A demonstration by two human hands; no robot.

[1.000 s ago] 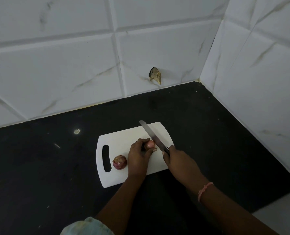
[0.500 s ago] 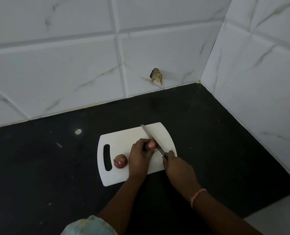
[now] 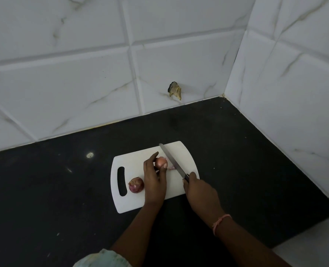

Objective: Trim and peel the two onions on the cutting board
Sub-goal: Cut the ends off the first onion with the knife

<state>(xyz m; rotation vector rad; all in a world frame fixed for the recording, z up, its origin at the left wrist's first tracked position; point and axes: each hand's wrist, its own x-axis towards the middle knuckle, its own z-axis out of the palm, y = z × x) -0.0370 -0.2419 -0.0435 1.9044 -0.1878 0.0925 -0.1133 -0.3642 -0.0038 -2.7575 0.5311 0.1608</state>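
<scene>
**Knife set against the held onion on the white board**

The left hand [image 3: 154, 182] curls around a small, pale pinkish-brown onion [image 3: 160, 162] near the middle of the white plastic cutting board with a slot handle [image 3: 130, 160]. Its thumb lies against the onion's right side, its forefinger sticks up on the far left, and its grip is closed on the bulb. The right hand [image 3: 199, 191] has a closed grip around the dark handle of a long steel-bladed kitchen knife [image 3: 171, 160]; the handle is almost wholly hidden inside the fist. The blade runs diagonally away from the person and sits just beside the held onion's right side. Whether the edge is in the onion or only touching it cannot be told.

Two onions are on the board: the held one, and a purple-red round onion [image 3: 136, 185] lying free near the slot handle, just left of the left wrist. A small pale pink scrap [image 3: 171, 167] lies by the blade; what it is stays hard to make out.

The board rests on a black stone tabletop [image 3: 44, 189] in a corner of white marbled wall tiles [image 3: 82, 83]. One tile has a chipped hole [image 3: 174, 90]. A pink thread band [image 3: 220, 221] circles the right wrist. A pale sleeve [image 3: 102, 260] is cut off at the lower edge.
</scene>
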